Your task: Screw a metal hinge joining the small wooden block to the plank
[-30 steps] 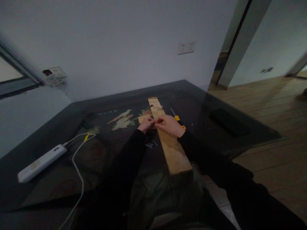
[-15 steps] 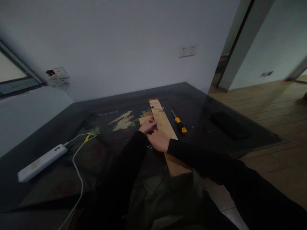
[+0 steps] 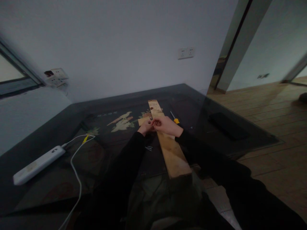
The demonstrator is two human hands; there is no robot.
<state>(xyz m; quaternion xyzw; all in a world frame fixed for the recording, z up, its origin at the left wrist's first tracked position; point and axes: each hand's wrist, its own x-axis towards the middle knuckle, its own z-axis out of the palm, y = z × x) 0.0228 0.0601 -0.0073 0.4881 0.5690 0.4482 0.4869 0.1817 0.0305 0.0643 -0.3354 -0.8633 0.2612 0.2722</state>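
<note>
A long, narrow wooden board (image 3: 176, 158) runs away from me across the dark table. Over its left edge my hands come together, fingertips nearly touching. My left hand (image 3: 145, 127) is closed beside a small flat wooden piece (image 3: 142, 121) that projects left of the board. With bent fingers drawn together, my right hand (image 3: 168, 126) rests across the board. Whatever is pinched between the fingers is too small to make out. Several thin metal screws or nails (image 3: 149, 148) lie left of the board. A yellow-and-black screwdriver (image 3: 176, 121) lies on the right, its handle partly hidden behind my right hand and sleeve.
A white power strip (image 3: 39, 164) with a white cable (image 3: 76, 172) lies on the table's left side. Toward the right edge is a dark flat object (image 3: 227, 126). A wall with a socket (image 3: 186, 53) stands behind the table (image 3: 129, 140).
My right hand has moved up and right, from the board's left side to across it, fingers now at the left fingertips. It now covers part of the screwdriver handle. My left hand stays nearly in place.
</note>
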